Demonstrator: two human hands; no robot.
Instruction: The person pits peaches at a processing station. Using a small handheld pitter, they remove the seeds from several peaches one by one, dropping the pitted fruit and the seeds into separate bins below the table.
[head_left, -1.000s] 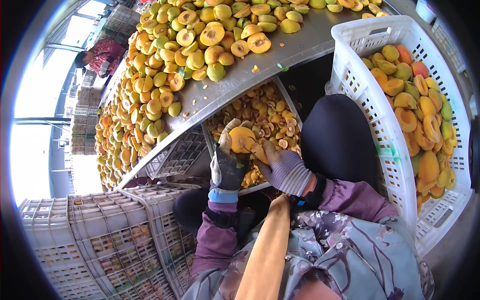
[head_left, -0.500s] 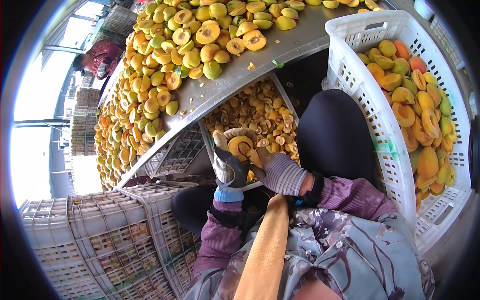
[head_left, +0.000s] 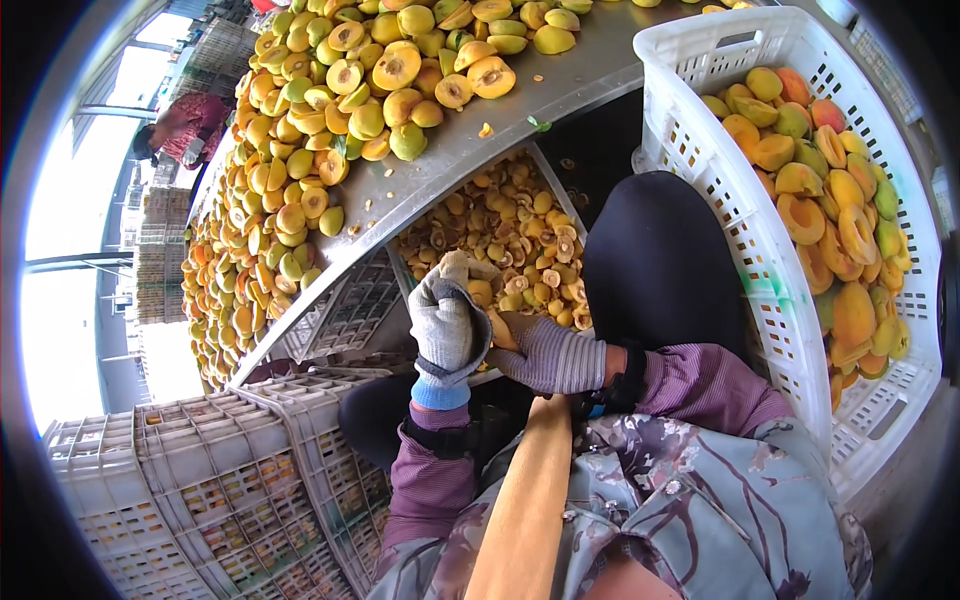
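Note:
My left hand (head_left: 445,320), in a grey knit glove with a dark palm, is wrapped round a yellow peach half (head_left: 480,293), which is mostly hidden by it. My right hand (head_left: 550,355), in a striped glove, grips a small tan-handled tool (head_left: 503,330) against that fruit; the tool's tip is hidden. Both hands are over a bin (head_left: 557,188) of peel and pit scraps (head_left: 530,250), below the metal table's edge. A tan wooden board (head_left: 520,500) stands between my arms.
The metal table (head_left: 420,180) bears heaped halved peaches (head_left: 300,170). A white crate (head_left: 750,280) of peach halves stands right, beside my dark-clad knee (head_left: 650,260). Stacked grey crates (head_left: 220,470) are at lower left. Another person (head_left: 195,130) in red works at far left.
My left hand has rolled over the fruit, its back now turned up and the fruit mostly covered. My right hand has shifted slightly down and left. The whole view has shifted slightly.

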